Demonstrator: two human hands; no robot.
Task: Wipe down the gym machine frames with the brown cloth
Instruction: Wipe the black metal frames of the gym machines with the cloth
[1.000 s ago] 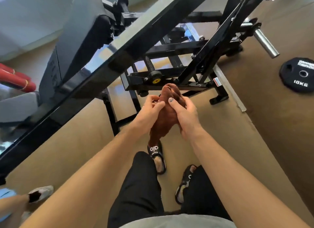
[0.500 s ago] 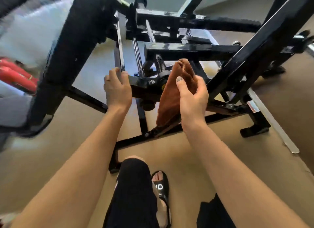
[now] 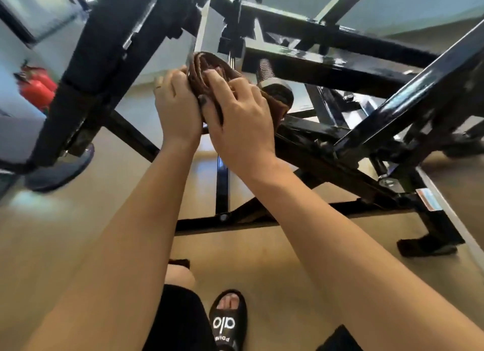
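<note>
The brown cloth (image 3: pixel 207 70) is bunched up between both my hands, right in front of the black gym machine frame (image 3: pixel 327 70). My left hand (image 3: pixel 175 107) grips the cloth's left side, its fingers curled round the folds. On the right side and top of the cloth lies my right hand (image 3: pixel 241 120), fingers spread and bent over it. A threaded spring bolt (image 3: pixel 265 71) of the frame stands just right of the cloth. The lower part of the cloth is hidden behind my hands.
Black frame bars cross the whole view: a thick upright (image 3: pixel 104 62) at the left, a diagonal bar (image 3: pixel 408 99) at the right, floor bars (image 3: pixel 262 219) below. Red objects (image 3: pixel 36 88) sit at the far left. My sandalled foot (image 3: pixel 227 319) stands on the beige floor.
My left hand left the frame bar and joined the right hand on the cloth. Both hands and the cloth moved up and left, closer to the frame.
</note>
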